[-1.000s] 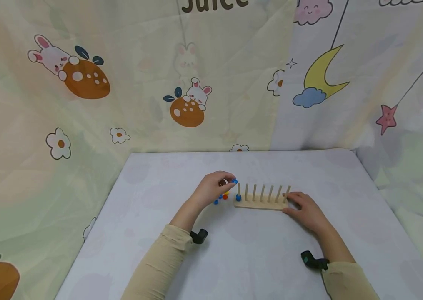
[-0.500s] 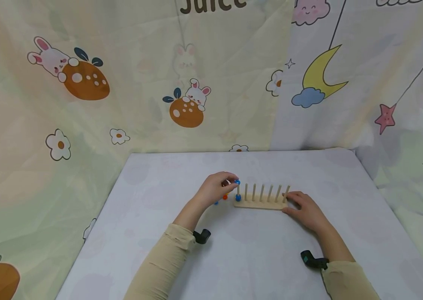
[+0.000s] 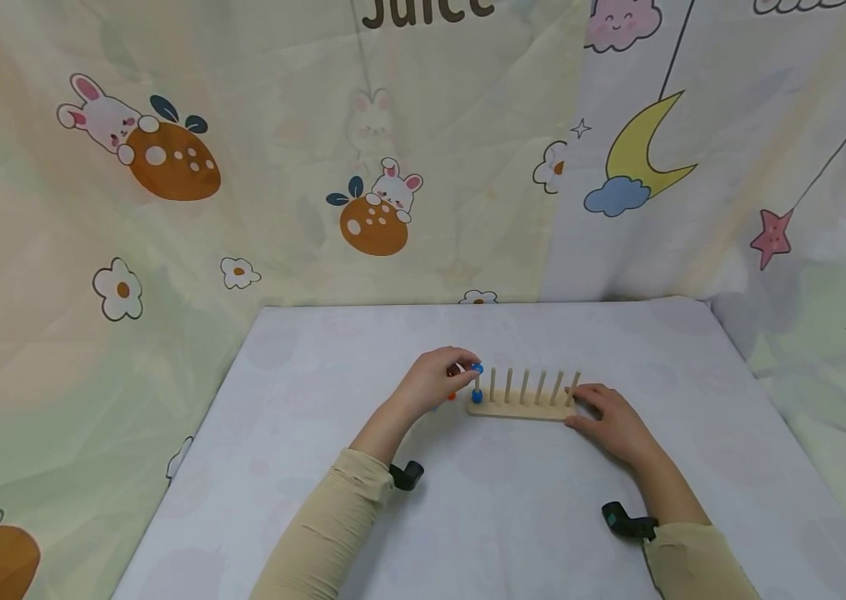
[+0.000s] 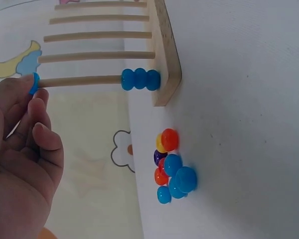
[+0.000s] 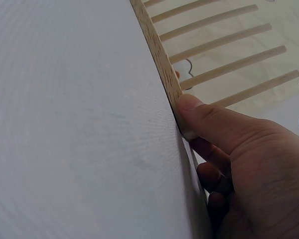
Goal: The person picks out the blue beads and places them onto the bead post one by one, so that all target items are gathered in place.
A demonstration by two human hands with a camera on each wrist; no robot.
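Note:
A wooden peg rack (image 3: 522,407) with several upright pegs stands on the table. My left hand (image 3: 439,379) pinches a blue bead (image 3: 478,367) (image 4: 35,82) at the top of the leftmost peg (image 4: 79,80). Three blue beads (image 4: 140,79) sit stacked at that peg's foot. My right hand (image 3: 613,418) holds the rack's right end, with the thumb (image 5: 209,115) pressed on the base edge (image 5: 159,55). A small heap of loose beads (image 4: 170,173), blue, orange, yellow and purple, lies on the table left of the rack, mostly hidden by my left hand in the head view.
The table (image 3: 483,500) is covered with a pale cloth. Printed fabric with rabbits, a moon and stars (image 3: 362,167) hangs behind and at both sides. Black wrist camera mounts (image 3: 406,475) (image 3: 625,522) sit on both forearms.
My left hand has carried the blue bead rightward from beside the rack onto the top of the leftmost peg. The right hand and the rack have stayed still.

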